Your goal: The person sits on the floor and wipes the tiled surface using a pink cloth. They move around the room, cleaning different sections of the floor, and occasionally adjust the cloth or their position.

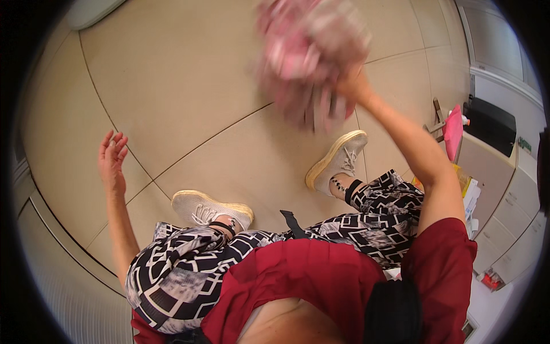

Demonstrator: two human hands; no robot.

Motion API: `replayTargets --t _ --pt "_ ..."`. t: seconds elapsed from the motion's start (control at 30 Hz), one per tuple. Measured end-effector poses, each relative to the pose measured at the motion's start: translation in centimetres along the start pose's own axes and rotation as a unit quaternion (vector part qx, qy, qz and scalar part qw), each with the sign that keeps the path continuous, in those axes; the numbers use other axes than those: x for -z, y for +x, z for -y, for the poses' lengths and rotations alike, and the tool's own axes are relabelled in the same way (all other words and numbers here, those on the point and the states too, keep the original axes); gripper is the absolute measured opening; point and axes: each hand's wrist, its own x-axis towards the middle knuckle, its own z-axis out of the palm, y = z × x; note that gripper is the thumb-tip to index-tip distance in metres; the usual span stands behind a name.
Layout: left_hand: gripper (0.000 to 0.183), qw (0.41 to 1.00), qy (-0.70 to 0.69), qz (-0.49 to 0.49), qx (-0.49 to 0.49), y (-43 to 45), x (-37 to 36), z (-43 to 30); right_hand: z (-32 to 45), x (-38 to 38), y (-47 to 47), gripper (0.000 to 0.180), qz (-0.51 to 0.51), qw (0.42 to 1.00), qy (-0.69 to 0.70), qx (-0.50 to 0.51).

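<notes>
My right hand (354, 86) is stretched out ahead of me, gripping a bundle of pink and white fabric (300, 56). Motion blur smears the bundle, so its exact kind cannot be told. Folds of it hang over the beige tiled floor (206, 94), and they cover part of my fingers. Off to the left, my left hand (112, 163) is in the air with its fingers apart and nothing in it. Below the hands are my two light grey lace-up shoes, the left one (206, 208) and the right one (337, 161), set apart on the tiles.
On the right stands a light cabinet with drawers (500, 223), with a black box-shaped object (490, 124) above it. A pink cloth or bag (453, 131) hangs near it. A ribbed panel (56, 279) runs along the left. A pale rounded object (92, 10) lies at upper left.
</notes>
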Motion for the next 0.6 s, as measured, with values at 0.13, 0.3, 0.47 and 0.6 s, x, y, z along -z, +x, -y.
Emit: replayTargets --t 0.13,0.3,0.47,0.6 --pt "0.040 0.986 0.151 0.060 -0.025 0.3 -1.4 -4.0 3.1 -7.2 -11.7 0.048 0.308 0.912 0.052 0.265" --pt "0.036 0.946 0.296 0.131 -0.004 -0.6 -1.5 -6.4 -1.2 -6.2 -6.8 0.048 0.322 0.915 0.173 -0.169" --pt "0.049 0.783 0.564 0.249 -0.080 1.4 -5.3 -8.5 -10.2 4.8 4.2 0.042 -0.021 0.993 -0.078 -0.092" --pt "0.083 0.602 0.762 0.226 -0.075 3.1 -10.8 -10.9 1.7 7.1 13.0 0.039 -0.010 0.992 0.122 -0.019"
